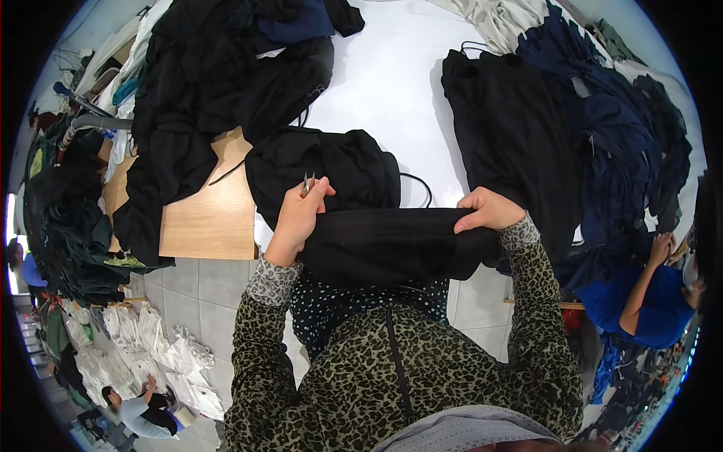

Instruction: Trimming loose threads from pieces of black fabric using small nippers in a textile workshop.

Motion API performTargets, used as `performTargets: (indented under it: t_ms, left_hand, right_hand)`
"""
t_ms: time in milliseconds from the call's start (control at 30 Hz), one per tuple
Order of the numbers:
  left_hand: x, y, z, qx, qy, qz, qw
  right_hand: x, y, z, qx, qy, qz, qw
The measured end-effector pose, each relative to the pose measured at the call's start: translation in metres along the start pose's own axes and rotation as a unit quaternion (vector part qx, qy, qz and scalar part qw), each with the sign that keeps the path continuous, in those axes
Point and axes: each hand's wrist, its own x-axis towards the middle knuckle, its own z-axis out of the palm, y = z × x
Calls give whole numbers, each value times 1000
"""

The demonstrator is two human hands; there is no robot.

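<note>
A black garment (392, 245) is stretched sideways between my two hands at the table's near edge, its lower part hanging in front of my body. My left hand (299, 217) is closed at its left end, with the metal tips of a small pair of thread snips (306, 185) sticking up from the fingers. At the other end, my right hand (491, 209) pinches the upper edge between thumb and fingers. More bunched black cloth (331, 166) lies just beyond, with a thin black cord (419, 185) looping out of it. Whether it belongs to the same garment, I cannot tell.
Black garments (203, 90) are heaped at the left over a wooden board (211, 218). A long black garment (516, 135) and navy clothes (621, 151) lie at the right on the white table (392, 75). A person in blue (648, 301) sits at the right; another (147, 414) is at lower left.
</note>
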Motion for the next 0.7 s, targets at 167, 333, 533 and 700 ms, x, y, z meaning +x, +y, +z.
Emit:
performTargets:
  t_ms: [167, 333, 533, 700]
  left_hand:
    - [4, -1, -4, 115, 26, 64, 991]
    - [-8, 45, 33, 213, -6, 362, 908]
    - [-47, 59, 44, -71, -116, 159, 978]
    - [-68, 107, 8, -296, -154, 221, 916]
  right_hand:
    - [6, -7, 10, -71, -27, -75, 994]
    - [34, -37, 60, -196, 40, -234, 951]
    - [22, -88, 67, -166, 94, -360, 913]
    - [34, -99, 50, -64, -339, -212, 915]
